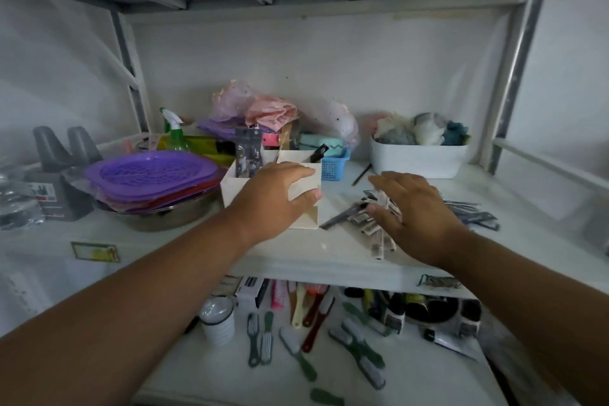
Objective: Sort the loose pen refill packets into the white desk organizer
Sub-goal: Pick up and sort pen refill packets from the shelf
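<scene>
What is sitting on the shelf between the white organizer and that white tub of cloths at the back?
In the head view, a small blue basket beside the white organizer, then a thin dark stick on bare shelf before the white tub.

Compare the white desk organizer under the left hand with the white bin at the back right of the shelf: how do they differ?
The white desk organizer has straight walls and inner dividers; the white bin has rounded corners and no divider that shows. The organizer holds a few upright items; the bin is heaped with soft bundles. The left hand grips the organizer; nothing touches the bin. Both are white, open-topped and stand on the same shelf.
</scene>
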